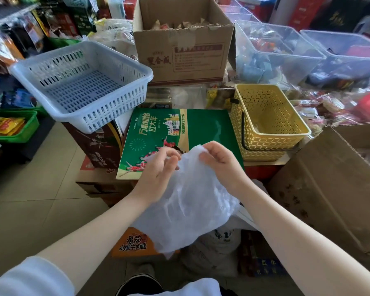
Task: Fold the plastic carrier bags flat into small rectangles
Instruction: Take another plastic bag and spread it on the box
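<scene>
Obs: translucent white plastic carrier bag (186,201) held in the air in front of the body, crumpled and unfolded, hanging from its top edge down toward the cartons by the feet. No flat crease visible anywhere in it.

Left hand (158,169) — fingers curled, tips pinching the bag's upper left edge. Right hand (220,161) — fingers curled round the bunched top of the bag, gripping it. The two hands are close together, touching the same gathered edge.

Step in hand (judgement): finding and separating the top edge before the first fold; task at its start for this bag. To do it well, slide the hands apart along the edge until the film hangs as one smooth sheet, let trapped air out, then lay it down to crease. Thin film will slip and spring back, so press each fold flat.

Just beyond the hands lies a green printed carton (158,135) with a flat top — a likely folding surface. Beside it to the right stands a yellow lattice basket (267,122); to the left a pale blue slotted basket (81,82); behind, an open cardboard box (182,50).
</scene>
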{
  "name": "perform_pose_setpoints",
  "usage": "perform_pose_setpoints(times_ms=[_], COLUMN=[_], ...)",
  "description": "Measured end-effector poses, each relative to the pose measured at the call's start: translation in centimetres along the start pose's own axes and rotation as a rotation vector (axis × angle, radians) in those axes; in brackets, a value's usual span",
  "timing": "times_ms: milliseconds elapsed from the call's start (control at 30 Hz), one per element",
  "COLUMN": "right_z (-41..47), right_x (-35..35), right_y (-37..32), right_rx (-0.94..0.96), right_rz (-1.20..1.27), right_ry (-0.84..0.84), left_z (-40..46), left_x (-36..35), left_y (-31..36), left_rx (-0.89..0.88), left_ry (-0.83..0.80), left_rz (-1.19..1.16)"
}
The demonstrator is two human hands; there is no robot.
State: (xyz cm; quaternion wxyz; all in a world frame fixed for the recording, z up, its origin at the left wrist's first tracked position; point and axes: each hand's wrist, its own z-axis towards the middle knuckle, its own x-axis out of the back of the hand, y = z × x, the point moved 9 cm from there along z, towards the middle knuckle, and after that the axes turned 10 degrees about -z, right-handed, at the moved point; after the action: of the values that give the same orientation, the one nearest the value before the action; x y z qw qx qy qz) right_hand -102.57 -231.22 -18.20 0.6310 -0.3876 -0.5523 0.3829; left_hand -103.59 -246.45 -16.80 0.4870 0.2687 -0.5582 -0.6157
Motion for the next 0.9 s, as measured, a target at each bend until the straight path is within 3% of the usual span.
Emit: perform_pose_setpoints(times_ms=[133,300,367,433,533,600,700,767,833,900], right_z=[-0.6,-1.2,-1.5,-1.6,-2.1,-2.7,-3.1,-2.9,-2.8,-2.5], right_x=[1.9,3.3,3.4,3.8,6.3,8.6,10.0,9.3,8.3,7.2], right_y=[2.5,4.6,5.1,5.9,7.6,8.4,8.7,8.3,7.3,6.0], right_rx=[-0.166,-0.278,-0.295,-0.308,-0.346,-0.364,-0.364,-0.356,-0.344,-0.313], right_rz=[0.345,0.522,0.565,0.594,0.585,0.583,0.592,0.616,0.643,0.659], right_ry=[0.045,0.145,0.147,0.163,0.306,0.437,0.495,0.448,0.382,0.28], left_z=[-2.0,-4.0,-4.2,-3.6,-2.6,-2.7,-4.0,-4.8,-4.9,-3.8], left_x=[-0.9,-3.0,-3.6,-2.8,-0.3,0.6,0.1,-0.8,-0.9,-0.4], left_y=[-3.9,-5.0,-4.7,-4.2,-3.6,-3.1,-3.7,-5.2,-6.0,-5.1], left_rx=[0.099,0.009,-0.024,0.01,-0.003,-0.147,-0.386,-0.36,-0.202,-0.072], left_ry=[-0.235,-0.429,-0.41,-0.293,-0.118,-0.145,-0.339,-0.454,-0.498,-0.372], left_rz=[-0.018,0.167,0.176,0.12,0.107,0.218,0.522,0.654,0.675,0.479])
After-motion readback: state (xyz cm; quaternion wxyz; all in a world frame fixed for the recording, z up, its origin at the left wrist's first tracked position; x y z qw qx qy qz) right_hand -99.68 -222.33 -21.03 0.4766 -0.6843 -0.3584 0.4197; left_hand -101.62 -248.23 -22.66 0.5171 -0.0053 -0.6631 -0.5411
